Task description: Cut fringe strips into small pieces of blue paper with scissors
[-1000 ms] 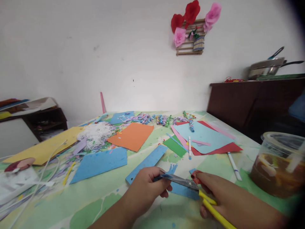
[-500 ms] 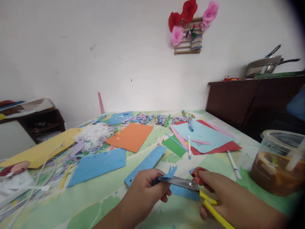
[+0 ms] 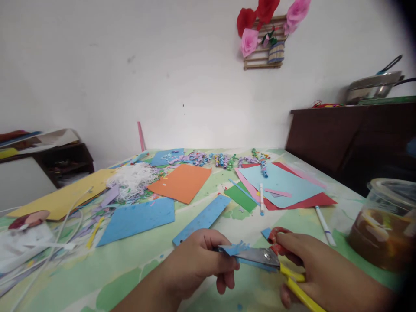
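My left hand [image 3: 204, 260] pinches a small piece of blue paper [image 3: 234, 248] whose far edge is cut into thin fringes. The scissors [image 3: 260, 255] have metal blades, one red handle loop and a yellow handle; my right hand [image 3: 312, 264] is wrapped round the handles. Their blades lie against the fringed paper and reach to my left fingertips, which hide the blade ends. Below the blades, a strip of blue paper [image 3: 267, 234] lies partly covered on the table. A longer blue strip [image 3: 204, 219] rests just beyond my left hand.
Blue paper [image 3: 139, 222], orange paper [image 3: 182, 183] and white string [image 3: 134, 180] lie on the left. Light blue paper [image 3: 292, 182], a marker [image 3: 325, 225] and a plastic tub of brown liquid [image 3: 373, 242] stand or lie on the right. Curled paper pieces [image 3: 224, 160] line the back.
The view has shifted slightly, so the table and wall things sit a little differently. The fringed paper lies flatter along the blades. Both hands keep their holds.
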`<state>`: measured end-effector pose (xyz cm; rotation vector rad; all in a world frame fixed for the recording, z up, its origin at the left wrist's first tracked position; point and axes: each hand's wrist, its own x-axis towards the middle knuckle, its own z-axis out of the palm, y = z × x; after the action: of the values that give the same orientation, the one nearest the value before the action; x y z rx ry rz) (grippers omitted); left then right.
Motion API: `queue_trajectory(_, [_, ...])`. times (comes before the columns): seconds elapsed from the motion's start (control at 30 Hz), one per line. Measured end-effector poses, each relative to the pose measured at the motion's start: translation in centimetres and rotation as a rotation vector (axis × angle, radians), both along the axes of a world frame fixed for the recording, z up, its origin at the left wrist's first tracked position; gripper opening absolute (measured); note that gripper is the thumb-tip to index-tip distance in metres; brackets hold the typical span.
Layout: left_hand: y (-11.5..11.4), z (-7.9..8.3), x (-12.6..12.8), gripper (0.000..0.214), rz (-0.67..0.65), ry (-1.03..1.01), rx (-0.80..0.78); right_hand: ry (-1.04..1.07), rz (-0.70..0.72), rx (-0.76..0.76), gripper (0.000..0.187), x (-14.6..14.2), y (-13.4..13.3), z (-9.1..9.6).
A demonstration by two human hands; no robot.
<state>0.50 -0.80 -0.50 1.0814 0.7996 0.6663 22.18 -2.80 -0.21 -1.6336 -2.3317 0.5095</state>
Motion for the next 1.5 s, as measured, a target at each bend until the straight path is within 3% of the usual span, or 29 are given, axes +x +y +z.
queue_trajectory(0.23, [0.1, -0.1, -0.2, 0.016, -0.127, -0.072, -0.102, -0.018, -0.006, 0.022, 0.038, 0.1, 0.0, 0.4])
queue_trajectory(0.33, [0.2, -0.2, -0.3, 0.015, -0.018, -0.050, -0.002, 0.016, -0.035, 0.003, 0.043, 0.6, -0.1, 0.4])
queue_trajectory(0.5, [0.2, 0.3, 0.0, 0.015, 0.202, 0.152, 0.223, 0.109, -0.052, -0.078, 0.047, 0.7, -0.3, 0.2])
queue_trajectory(0.7, [-0.2, 0.5, 0.4, 0.017, 0.203, 0.276, 0.359, 0.134, -0.036, -0.110, 0.054, 0.4, -0.3, -0.4])
queue_trajectory(0.9, [-0.5, 0.1, 0.4, 0.009, 0.152, 0.230, 0.335, 0.087, -0.018, -0.106, 0.051, 0.4, -0.2, -0.1])
queue_trajectory(1.23, [-0.8, 0.2, 0.5, 0.014, 0.172, 0.299, 0.416, 0.107, -0.010, -0.010, 0.048, 0.3, -0.4, -0.3])
queue_trajectory(1.5, [-0.7, 0.1, 0.6, 0.012, 0.137, 0.178, 0.266, 0.076, -0.011, -0.005, 0.039, 0.5, 0.0, -0.6])
